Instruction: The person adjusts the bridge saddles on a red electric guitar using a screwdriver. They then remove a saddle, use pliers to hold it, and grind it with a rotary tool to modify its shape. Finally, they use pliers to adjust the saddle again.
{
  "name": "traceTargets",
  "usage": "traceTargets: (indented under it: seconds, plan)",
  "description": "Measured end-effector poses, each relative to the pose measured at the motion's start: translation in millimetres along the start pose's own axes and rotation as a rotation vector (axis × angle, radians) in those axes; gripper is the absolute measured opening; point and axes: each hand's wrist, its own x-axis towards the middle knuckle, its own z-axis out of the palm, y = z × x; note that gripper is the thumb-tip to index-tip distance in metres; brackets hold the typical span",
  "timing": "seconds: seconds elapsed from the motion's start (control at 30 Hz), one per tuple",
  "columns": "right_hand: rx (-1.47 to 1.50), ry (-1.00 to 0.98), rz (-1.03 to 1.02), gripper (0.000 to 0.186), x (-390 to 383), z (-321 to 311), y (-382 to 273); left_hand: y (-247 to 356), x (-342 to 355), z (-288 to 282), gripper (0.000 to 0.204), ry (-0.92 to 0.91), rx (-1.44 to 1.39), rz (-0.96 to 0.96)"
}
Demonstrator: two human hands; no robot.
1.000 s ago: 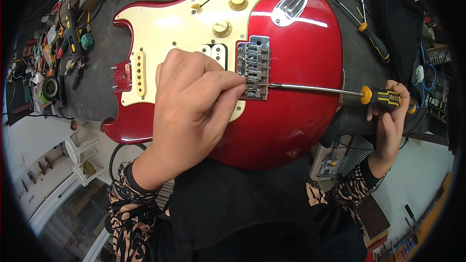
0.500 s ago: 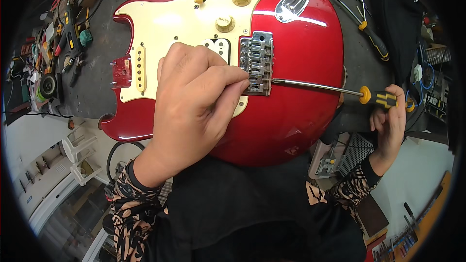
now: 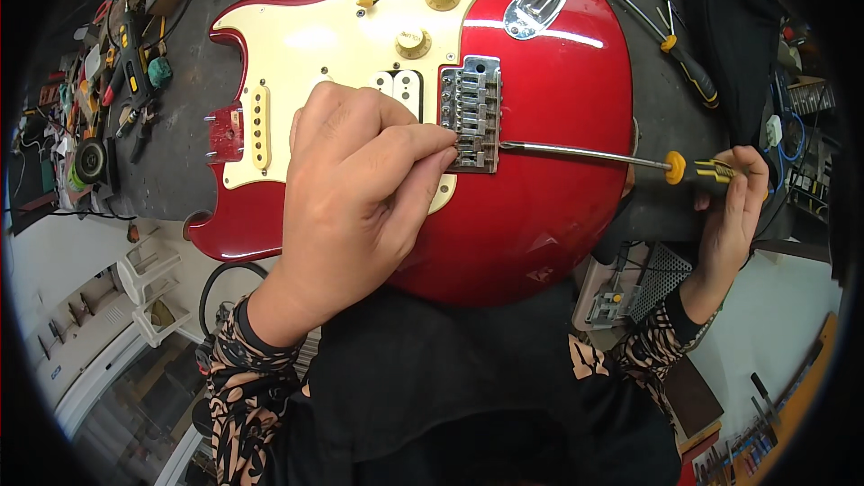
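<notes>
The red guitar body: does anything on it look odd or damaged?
Yes, the red guitar body looks incomplete: the neck pocket at left has no neck, and no strings show over the bridge. No clear damage stands out.

The guitar [image 3: 567, 207] lies face up, glossy red, with a cream pickguard [image 3: 297, 45] over its left and far part, its neck pocket [image 3: 225, 135] open at the left and its rounded end to the right. At the pickguard's right edge sits the chrome bridge [image 3: 475, 108], its saddles in a row from far to near. The screwdriver [image 3: 585, 154] spans the guitar's right part, tip leftward at the bridge's right edge, yellow-and-black handle beyond the body.
</notes>
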Motion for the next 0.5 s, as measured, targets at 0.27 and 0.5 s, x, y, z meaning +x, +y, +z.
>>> traceTargets:
  seconds: [0.27,0.5]
  plan:
    - [0.203,-0.231,0.025,0.046,-9,-8,0,-2,-4,0,0.020,0.010,-0.016,0.017]
    - [0.092,-0.181,0.083,0.058,3,-35,20,1,-4,1,0.023,0.001,-0.043,0.024]
